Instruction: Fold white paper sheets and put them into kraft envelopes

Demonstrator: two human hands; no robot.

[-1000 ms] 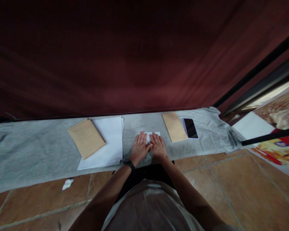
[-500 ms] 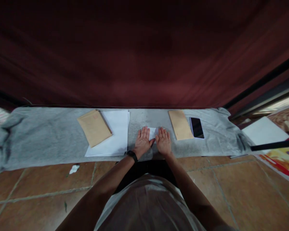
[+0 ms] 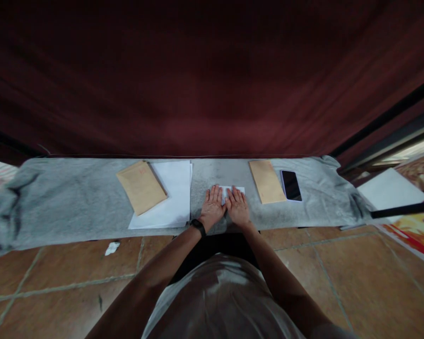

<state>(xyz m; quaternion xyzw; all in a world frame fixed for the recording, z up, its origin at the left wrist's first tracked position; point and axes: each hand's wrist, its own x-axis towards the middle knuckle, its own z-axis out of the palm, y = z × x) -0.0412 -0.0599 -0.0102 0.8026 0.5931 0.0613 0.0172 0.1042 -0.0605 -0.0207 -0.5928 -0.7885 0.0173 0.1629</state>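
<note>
A small piece of white paper (image 3: 224,192), seemingly folded, lies on the grey cloth in front of me, mostly covered by my hands. My left hand (image 3: 212,206), with a black band on its wrist, rests flat on the paper's left part, fingers stretched out. On the right part lies my right hand (image 3: 237,207), also flat with fingers extended. The two thumbs are close together. Left of my hands, brown envelopes (image 3: 141,187) rest on a stack of white sheets (image 3: 178,193). To the right is another brown envelope (image 3: 267,181).
A phone (image 3: 291,185) with a dark screen lies right of the single envelope. The grey cloth (image 3: 77,197) covers a long narrow surface with a dark red curtain (image 3: 212,94) behind it. A white scrap (image 3: 112,248) is on the tiled floor (image 3: 67,266).
My right hand has slid a little left over the paper, closer to my left hand, and the paper's right edge now shows beyond its fingertips. The view has shifted slightly.
</note>
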